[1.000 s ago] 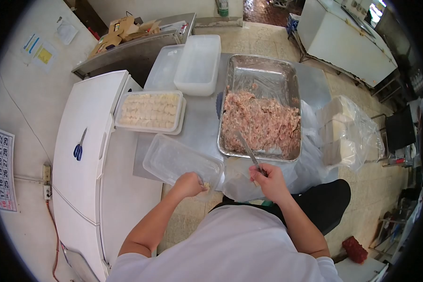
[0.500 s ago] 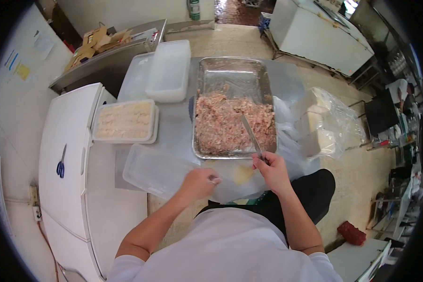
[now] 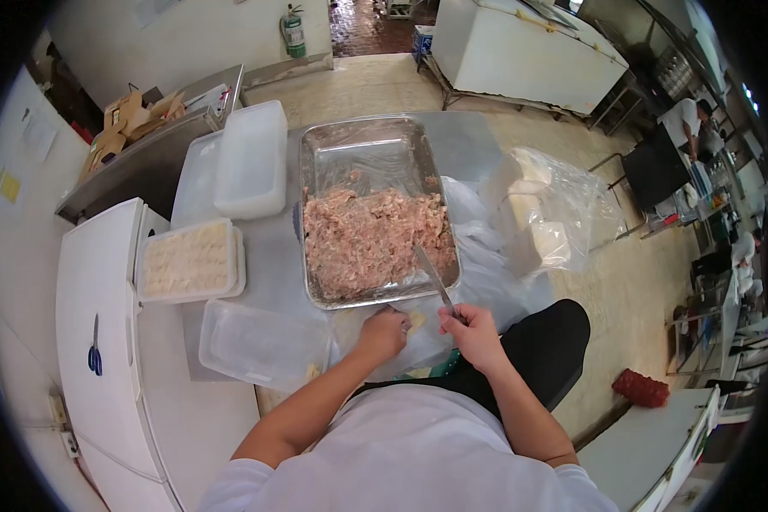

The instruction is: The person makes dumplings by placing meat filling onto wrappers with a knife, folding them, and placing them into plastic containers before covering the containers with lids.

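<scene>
My right hand (image 3: 475, 334) is closed round the handle of a knife (image 3: 434, 277), its blade pointing up and left over the edge of a metal tray (image 3: 314, 139) of ground meat (image 3: 371, 236). Just left of it, my left hand (image 3: 384, 334) is closed at the tray's near side, beside a small pale yellowish piece (image 3: 416, 322); whether the fingers grip it is too small to tell. A plastic container (image 3: 260, 340) lies to the left, with a small pale piece (image 3: 313, 371) in its near right corner.
Rows of pale pieces fill a lidded-size container (image 3: 189, 261) at the left. Behind it are stacked plastic containers (image 3: 252, 160). Clear bags with pale stacks (image 3: 535, 212) lie at the right. Scissors (image 3: 95, 346) rest on a white appliance (image 3: 102, 282). People (image 3: 688, 126) are at the far right.
The view has turned to the right. My left hand has moved from the near plastic container to the tray's near edge, closer to my right hand. The knife stays in my right hand.
</scene>
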`<state>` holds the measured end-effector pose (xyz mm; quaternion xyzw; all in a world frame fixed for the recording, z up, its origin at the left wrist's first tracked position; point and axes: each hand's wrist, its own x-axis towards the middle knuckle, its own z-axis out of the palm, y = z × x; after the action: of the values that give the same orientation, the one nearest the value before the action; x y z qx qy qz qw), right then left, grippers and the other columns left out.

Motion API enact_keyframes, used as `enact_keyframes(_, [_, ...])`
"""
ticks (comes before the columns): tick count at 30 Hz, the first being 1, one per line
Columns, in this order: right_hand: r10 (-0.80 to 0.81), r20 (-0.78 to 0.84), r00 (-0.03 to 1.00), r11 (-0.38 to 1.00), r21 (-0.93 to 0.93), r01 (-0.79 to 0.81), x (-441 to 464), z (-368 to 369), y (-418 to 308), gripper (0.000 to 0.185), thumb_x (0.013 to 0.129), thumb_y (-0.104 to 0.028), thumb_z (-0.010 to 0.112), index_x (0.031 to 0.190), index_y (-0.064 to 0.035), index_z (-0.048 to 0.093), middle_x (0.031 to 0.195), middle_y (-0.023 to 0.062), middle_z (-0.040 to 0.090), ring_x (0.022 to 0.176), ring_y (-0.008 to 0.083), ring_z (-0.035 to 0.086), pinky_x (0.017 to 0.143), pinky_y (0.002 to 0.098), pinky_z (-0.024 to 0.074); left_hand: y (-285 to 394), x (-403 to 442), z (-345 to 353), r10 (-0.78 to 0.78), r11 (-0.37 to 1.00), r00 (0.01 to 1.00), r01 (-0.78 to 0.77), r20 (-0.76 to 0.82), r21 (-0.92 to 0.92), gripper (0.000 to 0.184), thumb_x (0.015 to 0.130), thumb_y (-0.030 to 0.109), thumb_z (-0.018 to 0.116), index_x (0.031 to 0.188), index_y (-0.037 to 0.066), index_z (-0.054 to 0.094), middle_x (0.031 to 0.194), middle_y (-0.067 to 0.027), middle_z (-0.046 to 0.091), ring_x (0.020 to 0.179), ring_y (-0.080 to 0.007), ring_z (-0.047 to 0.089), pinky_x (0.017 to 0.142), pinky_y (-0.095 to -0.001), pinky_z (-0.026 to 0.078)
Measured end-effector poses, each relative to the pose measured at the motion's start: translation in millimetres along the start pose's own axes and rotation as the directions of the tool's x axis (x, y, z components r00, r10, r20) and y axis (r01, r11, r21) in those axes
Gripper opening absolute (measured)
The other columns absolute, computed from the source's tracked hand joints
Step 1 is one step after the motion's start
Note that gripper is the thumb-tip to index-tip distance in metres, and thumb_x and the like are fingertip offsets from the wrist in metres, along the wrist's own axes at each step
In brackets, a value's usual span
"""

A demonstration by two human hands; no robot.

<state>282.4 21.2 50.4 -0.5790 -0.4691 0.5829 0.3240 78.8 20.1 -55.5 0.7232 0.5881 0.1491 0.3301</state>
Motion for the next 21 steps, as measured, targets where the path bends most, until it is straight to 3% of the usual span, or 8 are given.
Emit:
enact_keyframes(4, [-0.006,0.011,1.0,1.0,-0.018,0.006,3,-1,13,0.019,0.097,-0.013,0.068,0.105,0.0035,0.072,0.081,-0.0017,0.068,0.065,0.0033,0.049,0.056,0.022,0.0365,2,3,-1,-0.05,0.998,0.998,0.051,0.025,-0.041,0.015,0.09,0.018,0.065,0.096,0.007,0.073,0.093,-0.0194,0.071,0.096,-0.0369,0.068,0.081,-0.0439,0.055])
enact_keyframes(7, [-0.052,0.029,0.998,0.991,-0.12,0.055,5,-3,16,0.02,0.098,-0.015,0.068,0.106,0.0024,0.072,0.081,-0.0006,0.068,0.066,0.0042,0.051,0.057,0.0222,0.0376,7,-4,-14,-0.158,0.954,0.987,0.144,-0.032,-0.264,0.015,0.095,0.016,0.061,0.099,0.004,0.07,0.096,-0.0192,0.071,0.096,-0.0328,0.069,0.081,-0.0419,0.054])
enact_keyframes(10, [0.085,0.043,0.995,0.962,-0.262,-0.071,5,-11,2,0.022,0.099,-0.018,0.065,0.108,0.0009,0.072,0.081,0.0003,0.068,0.068,0.0047,0.051,0.059,0.0231,0.0394,4,-24,-22,-0.21,0.811,0.975,0.133,-0.071,-0.57,0.015,0.098,0.014,0.059,0.107,0.005,0.067,0.104,-0.0146,0.071,0.098,-0.0271,0.069,0.083,-0.0423,0.052])
enact_keyframes(13, [-0.141,-0.08,0.987,0.962,-0.247,0.117,11,-20,-8,0.022,0.101,-0.018,0.061,0.109,-0.0014,0.073,0.08,0.0052,0.071,0.07,0.0131,0.062,0.061,0.0305,0.0459,-36,-40,-6,-0.296,0.639,0.954,0.168,-0.038,-0.75,0.019,0.101,0.016,0.058,0.118,0.008,0.063,0.114,-0.009,0.07,0.105,-0.0232,0.067,0.088,-0.0412,0.053])
enact_keyframes(15, [-0.304,-0.048,0.951,0.732,-0.651,0.201,20,-36,-29,0.025,0.096,-0.016,0.06,0.113,-0.002,0.072,0.086,0.0105,0.073,0.078,0.0242,0.069,0.068,0.0376,0.052,-9,-50,-33,-0.325,0.046,0.938,0.142,0.12,-0.989,0.023,0.103,0.017,0.058,0.122,0.007,0.061,0.118,-0.0083,0.069,0.109,-0.0235,0.067,0.092,-0.0403,0.054])
enact_keyframes(16, [-0.376,-0.005,0.927,0.551,-0.806,0.219,27,-43,-41,0.027,0.094,-0.014,0.059,0.115,-0.0022,0.071,0.089,0.0132,0.075,0.082,0.0297,0.072,0.072,0.0411,0.055,6,-54,-50,-0.298,-0.275,0.934,0.113,0.196,-0.955,0.025,0.103,0.018,0.058,0.125,0.006,0.06,0.12,-0.0079,0.068,0.111,-0.0236,0.066,0.094,-0.0399,0.054])
enact_keyframes(19, [-0.264,0.21,0.941,0.108,-0.964,0.245,48,-56,-68,0.027,0.087,-0.011,0.061,0.11,-0.0067,0.075,0.093,0.0131,0.075,0.087,0.0354,0.073,0.071,0.0455,0.057,6,-58,-64,-0.22,-0.335,0.952,0.13,0.211,-0.933,0.032,0.103,0.02,0.059,0.13,0.003,0.056,0.124,-0.0101,0.066,0.114,-0.0236,0.065,0.099,-0.04,0.054])
enact_keyframes(21, [-0.149,0.278,0.949,-0.105,-0.959,0.264,63,-51,-74,0.024,0.086,-0.012,0.062,0.104,-0.01,0.077,0.091,0.0102,0.075,0.087,0.0307,0.074,0.07,0.0437,0.0579,3,-55,-66,-0.273,-0.244,0.932,0.174,0.24,-0.954,0.033,0.103,0.018,0.06,0.131,0.003,0.055,0.127,-0.0105,0.065,0.114,-0.0234,0.065,0.099,-0.0401,0.054])
